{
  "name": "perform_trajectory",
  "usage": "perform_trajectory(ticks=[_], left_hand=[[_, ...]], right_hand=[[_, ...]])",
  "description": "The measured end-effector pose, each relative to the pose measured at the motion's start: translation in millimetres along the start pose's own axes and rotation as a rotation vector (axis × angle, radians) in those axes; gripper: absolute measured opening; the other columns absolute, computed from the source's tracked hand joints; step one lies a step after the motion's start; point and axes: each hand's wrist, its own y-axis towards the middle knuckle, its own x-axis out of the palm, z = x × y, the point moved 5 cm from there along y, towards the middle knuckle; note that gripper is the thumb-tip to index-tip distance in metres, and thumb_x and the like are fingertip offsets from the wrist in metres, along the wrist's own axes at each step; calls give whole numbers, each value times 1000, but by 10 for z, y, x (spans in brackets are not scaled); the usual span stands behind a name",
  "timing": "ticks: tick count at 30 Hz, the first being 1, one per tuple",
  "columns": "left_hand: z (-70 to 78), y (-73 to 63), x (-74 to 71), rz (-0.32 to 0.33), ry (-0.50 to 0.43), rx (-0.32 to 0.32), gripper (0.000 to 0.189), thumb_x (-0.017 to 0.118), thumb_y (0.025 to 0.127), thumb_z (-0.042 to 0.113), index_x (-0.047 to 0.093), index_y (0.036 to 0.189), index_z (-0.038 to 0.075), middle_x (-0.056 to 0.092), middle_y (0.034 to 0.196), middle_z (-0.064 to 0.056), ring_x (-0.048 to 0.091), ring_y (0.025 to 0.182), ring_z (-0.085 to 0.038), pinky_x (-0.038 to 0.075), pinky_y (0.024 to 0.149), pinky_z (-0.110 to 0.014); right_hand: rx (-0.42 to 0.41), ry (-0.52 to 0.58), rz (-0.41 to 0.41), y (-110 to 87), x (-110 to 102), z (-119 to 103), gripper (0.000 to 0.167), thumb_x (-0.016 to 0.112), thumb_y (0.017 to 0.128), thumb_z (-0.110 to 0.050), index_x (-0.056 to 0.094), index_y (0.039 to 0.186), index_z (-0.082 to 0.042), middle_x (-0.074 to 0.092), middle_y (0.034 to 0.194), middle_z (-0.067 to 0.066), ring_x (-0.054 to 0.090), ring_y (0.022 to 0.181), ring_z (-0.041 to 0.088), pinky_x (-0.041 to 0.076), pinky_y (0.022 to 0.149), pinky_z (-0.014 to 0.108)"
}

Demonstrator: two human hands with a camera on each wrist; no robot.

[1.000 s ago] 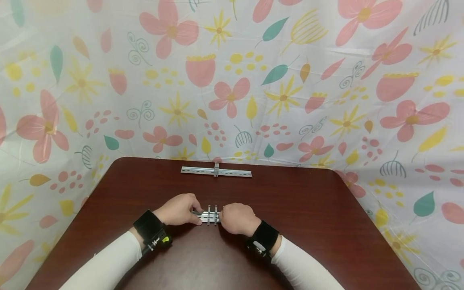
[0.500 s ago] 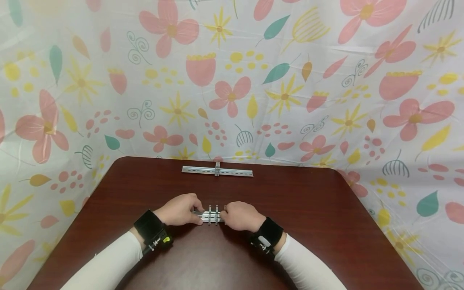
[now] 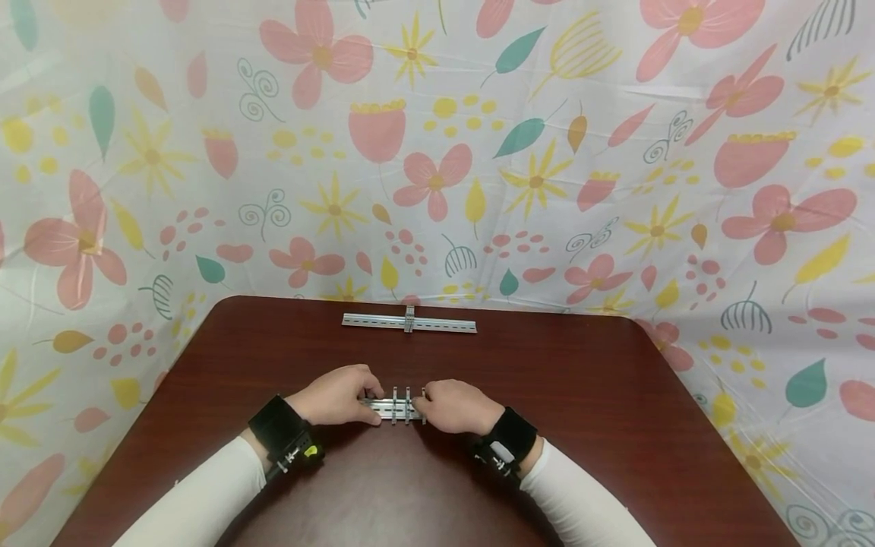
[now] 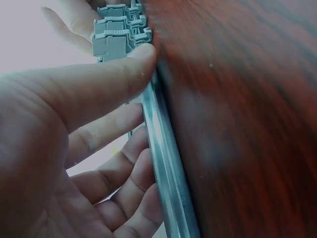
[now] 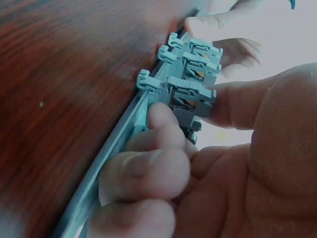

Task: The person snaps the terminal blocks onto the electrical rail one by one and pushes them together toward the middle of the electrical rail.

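Note:
A metal DIN rail (image 3: 384, 410) lies near the middle of the table, with three narrow grey end clamps (image 3: 394, 406) standing across it. My left hand (image 3: 338, 396) holds the rail by its left part; the thumb (image 4: 141, 57) lies on the near edge and the other fingers reach the far side. On the right, my right hand (image 3: 456, 406) pinches the rightmost clamp (image 5: 188, 96) between thumb and index finger, its other fingers curled by the rail (image 5: 106, 158). The rail's right end is hidden under this hand in the head view.
A longer slotted rail (image 3: 444, 326) with a grey clamped block (image 3: 409, 320) lies near the back edge of the dark brown table (image 3: 547, 365). A flower-printed curtain (image 3: 437, 182) hangs right behind the table and at both sides.
My right hand has shifted slightly right and back, and the third clamp now shows beside its fingers. My left hand keeps its hold on the rail.

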Motion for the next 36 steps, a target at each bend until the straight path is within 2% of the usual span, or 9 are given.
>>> perform_trajectory(ticks=[3, 7, 8, 11, 14, 18, 20, 27, 36], left_hand=[[-9, 6, -6, 15, 0, 17, 41, 99, 86, 31, 82, 117, 10, 68, 105, 3, 65, 95, -17, 56, 84, -37], [-3, 14, -22, 44, 4, 35, 40, 97, 87, 32, 81, 117, 11, 68, 107, 3, 64, 99, -17, 57, 88, -38], [5, 17, -24, 50, -1, 41, 38, 97, 88, 31, 81, 116, 11, 68, 106, 4, 64, 98, -17, 57, 88, -37], [35, 24, -22, 51, -25, 47, 30, 94, 90, 27, 80, 112, 11, 68, 101, 6, 65, 92, -14, 57, 83, -34], [65, 25, -8, 41, -46, 48, 23, 91, 93, 22, 80, 110, 11, 69, 97, 8, 65, 88, -10, 57, 81, -32], [91, 16, 13, 43, -42, 43, 15, 87, 96, 18, 80, 108, 13, 70, 95, 10, 65, 85, -6, 57, 81, -32], [93, 15, 28, 51, -29, 40, 11, 86, 97, 17, 80, 106, 15, 70, 95, 11, 65, 85, -5, 57, 81, -33], [79, 45, 112, 54, 42, 60, 4, 86, 99, 18, 82, 100, 20, 68, 94, 15, 61, 83, -6, 55, 78, -32], [152, 22, 128, 89, 83, 80, 5, 86, 98, 20, 82, 97, 23, 63, 92, 15, 58, 81, -6, 52, 73, -32]], right_hand=[[-40, -7, -15, -5, -31, 5, 35, 54, 116, -31, 70, 89, -15, 57, 76, -3, 53, 66, 13, 47, 65, 34], [-180, -109, -28, 34, -38, 57, 22, 54, 116, -17, 71, 102, -12, 61, 88, 1, 56, 73, 16, 50, 70, 37], [-239, -162, -14, 77, 3, 122, 20, 54, 116, -15, 70, 105, -12, 62, 91, 1, 56, 74, 15, 50, 69, 38], [-332, -252, 22, 182, 116, 300, 21, 51, 116, -12, 70, 107, -11, 61, 91, 1, 53, 74, 13, 48, 66, 39], [-262, -199, 23, 204, 111, 331, 23, 52, 116, -14, 72, 106, -8, 60, 86, 0, 52, 71, 13, 47, 64, 39], [-29, 11, -8, 65, -66, 152, 19, 58, 112, -15, 73, 103, -7, 60, 79, 0, 56, 69, 17, 49, 68, 37], [4, 20, -14, 29, -87, 114, 17, 60, 111, -15, 71, 100, -8, 59, 77, -1, 55, 68, 16, 47, 67, 35], [3, 4, -43, 8, -56, 108, 17, 64, 108, -14, 64, 91, -14, 50, 71, -2, 48, 60, 14, 38, 59, 32], [-41, 28, -20, 36, -12, 91, 21, 66, 106, -9, 62, 86, -13, 48, 71, -2, 47, 59, 15, 36, 60, 31]])
